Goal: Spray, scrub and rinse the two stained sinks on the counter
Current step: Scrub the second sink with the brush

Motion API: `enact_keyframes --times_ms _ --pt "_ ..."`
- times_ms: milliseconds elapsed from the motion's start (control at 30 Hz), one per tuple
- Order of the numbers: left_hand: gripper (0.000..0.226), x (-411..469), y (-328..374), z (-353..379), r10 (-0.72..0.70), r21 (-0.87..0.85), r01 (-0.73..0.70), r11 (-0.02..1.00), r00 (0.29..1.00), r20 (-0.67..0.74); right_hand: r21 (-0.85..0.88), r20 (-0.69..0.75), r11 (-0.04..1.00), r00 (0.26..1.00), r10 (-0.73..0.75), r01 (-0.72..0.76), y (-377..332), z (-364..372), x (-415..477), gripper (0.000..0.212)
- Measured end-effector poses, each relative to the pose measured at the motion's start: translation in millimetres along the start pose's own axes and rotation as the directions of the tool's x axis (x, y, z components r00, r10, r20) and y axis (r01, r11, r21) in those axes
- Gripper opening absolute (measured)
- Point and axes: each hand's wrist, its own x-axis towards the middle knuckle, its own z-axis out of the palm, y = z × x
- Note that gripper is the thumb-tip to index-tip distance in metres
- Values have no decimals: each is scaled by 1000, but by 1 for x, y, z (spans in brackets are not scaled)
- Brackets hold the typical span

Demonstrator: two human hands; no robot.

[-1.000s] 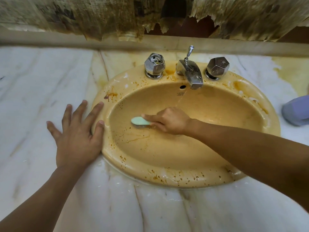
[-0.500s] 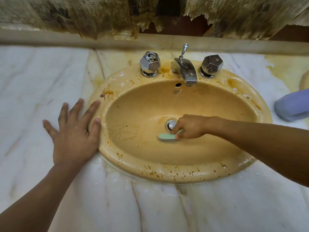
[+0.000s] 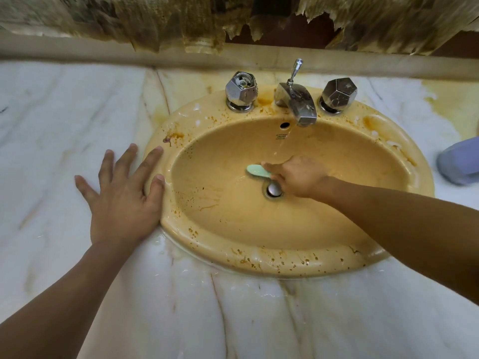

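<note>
An oval yellow sink (image 3: pixel 233 257) with brown spots along its rim is set into the marble counter. My right hand (image 3: pixel 298 177) reaches into the bowl and grips a pale green brush (image 3: pixel 256 170), its head lying on the basin just above the metal drain (image 3: pixel 274 189). A thin stream of water falls from the chrome spout (image 3: pixel 300 104) onto the basin by my right hand. My left hand (image 3: pixel 121 198) lies flat with spread fingers on the counter, its forefinger and thumb touching the sink's left rim.
Two faceted chrome tap knobs, the left knob (image 3: pixel 241 90) and the right knob (image 3: pixel 338 95), flank the spout. A lilac object (image 3: pixel 458 161) lies at the counter's right edge. Torn, stained wall covering (image 3: pixel 181 24) hangs behind the backsplash. White marble counter (image 3: pixel 51 112) stretches left and in front.
My right hand swept the brush from the bowl's left side down past the drain, then back up above it. My left hand stayed on the rim.
</note>
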Motion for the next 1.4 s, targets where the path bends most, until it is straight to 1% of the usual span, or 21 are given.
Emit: enact_keyframes --times_ms 67,133,200,267,333,400,500,567,633,700,767,833,900,967,1033,1067,1133,1167,1267,1333,1400 --pt "57 1 -1 0 4 11 -4 1000 1000 -4 42 -10 998 999 -46 47 -11 4 -8 51" --pt "56 0 -1 1 4 12 -4 1000 1000 -8 157 97 967 971 -218 202 -17 4 -26 49" --pt "56 0 0 1 -2 11 2 1000 1000 -6 237 223 940 928 -299 246 -13 3 -33 46" --pt "57 0 0 1 -1 8 1 1000 1000 0 238 200 950 948 -249 200 -8 1 -20 46" --pt "57 0 0 0 1 5 -1 1000 1000 0 160 83 979 986 -144 130 -16 2 -3 47" --pt "56 0 -1 0 2 6 -2 1000 1000 -8 234 45 959 984 -172 157 -40 1 0 46" --pt "56 1 -1 1 4 4 -4 1000 1000 -13 516 161 815 904 -396 265 -62 1 -31 43" --pt "56 0 -1 2 2 8 -2 1000 1000 -10 531 272 802 841 -468 274 -41 -5 -51 42" --pt "56 0 0 2 0 7 0 1000 1000 -9 395 397 889 830 -393 232 -8 -11 -54 39" --pt "57 0 1 1 2 6 -2 1000 1000 -8 274 418 950 872 -256 147 7 -15 -49 38" --pt "56 0 1 -1 1 -7 -1 1000 1000 -7 308 312 943 922 -229 129 -12 -13 -37 38" --pt "56 -1 0 -1 0 -9 -1 1000 1000 -11 465 238 875 932 -272 136 -56 -9 -31 40" --pt "55 0 -1 0 6 -3 -6 1000 1000 -8 647 236 757 921 -311 90 -82 -12 -39 39" --pt "55 0 -2 0 5 -3 -5 1000 1000 -6 706 317 706 868 -383 55 -69 -29 -59 37" --pt "55 0 -2 0 5 -2 -5 1000 1000 -8 655 473 756 782 -406 -4 -24 -44 -78 34" --pt "54 -1 -2 0 5 -7 -5 1000 1000 -9 589 538 807 758 -369 -26 0 -49 -84 32" --pt "55 -1 -1 0 0 -19 0 1000 1000 -16 439 617 897 746 -250 -62 27 -56 -94 32" --pt "55 -1 -1 1 -6 -27 5 1000 1000 -22 414 622 906 753 -214 -85 28 -55 -95 32" --pt "54 0 0 2 -20 -51 18 999 999 -45 588 515 804 808 -286 -90 -11 -51 -92 31" --pt "54 -1 -1 2 -30 -58 27 998 998 -53 715 439 695 820 -367 -72 -42 -53 -89 32" --pt "54 -1 -1 2 -40 -65 36 997 997 -61 737 442 671 810 -386 -83 -48 -60 -88 33"
